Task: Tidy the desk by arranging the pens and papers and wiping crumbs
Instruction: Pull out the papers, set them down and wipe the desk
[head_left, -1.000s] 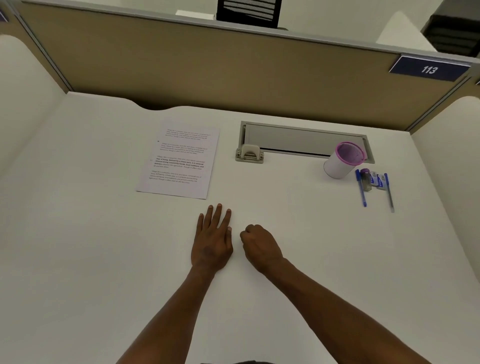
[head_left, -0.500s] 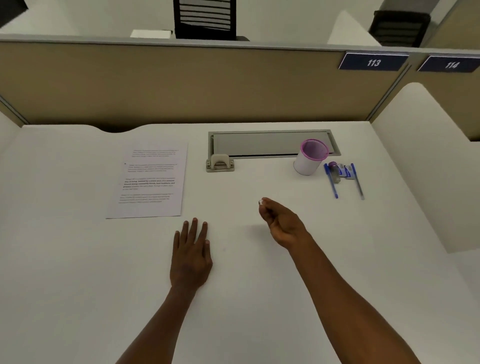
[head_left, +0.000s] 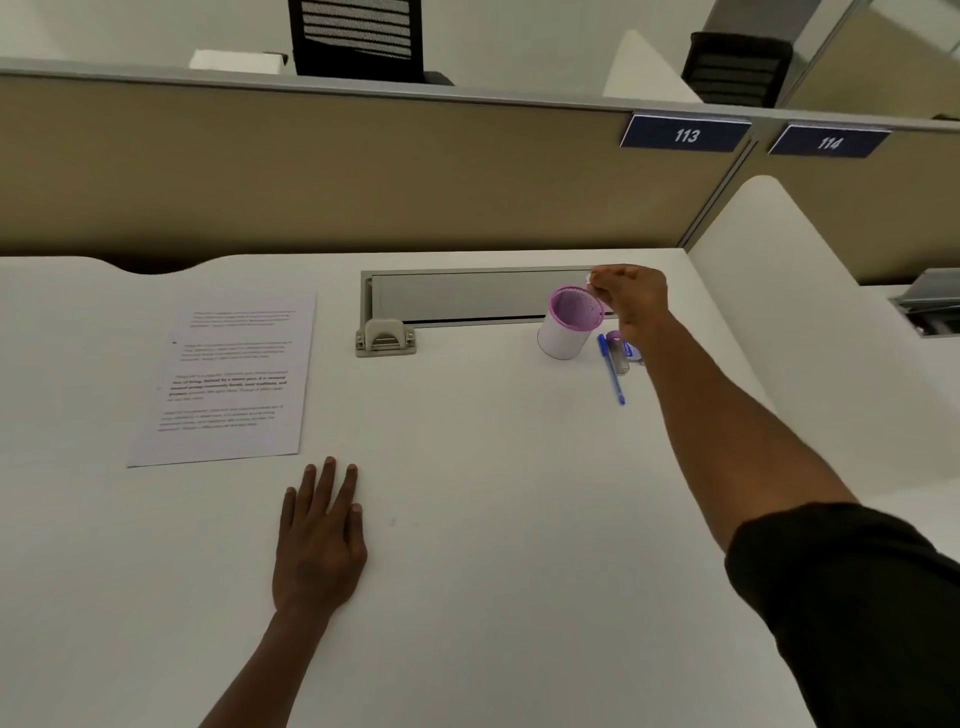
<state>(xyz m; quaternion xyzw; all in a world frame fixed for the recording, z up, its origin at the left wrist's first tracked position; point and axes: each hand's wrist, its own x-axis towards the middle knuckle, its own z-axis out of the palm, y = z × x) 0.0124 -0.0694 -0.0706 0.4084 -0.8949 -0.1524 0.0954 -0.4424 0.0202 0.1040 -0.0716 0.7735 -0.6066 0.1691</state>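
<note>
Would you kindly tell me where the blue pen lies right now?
In the head view, the blue pen lies on the desk's far right, just right of the pink-rimmed cup, beside the right hand's wrist.

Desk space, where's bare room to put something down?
Free: the wide desk stretch between the left hand and the right hand's arm, and below the paper. Crowded: around the cup, where a blue pen and small items lie.

One sheet of paper (head_left: 223, 382), one pink-rimmed cup (head_left: 569, 323), one visible blue pen (head_left: 612, 370), two hands.
</note>
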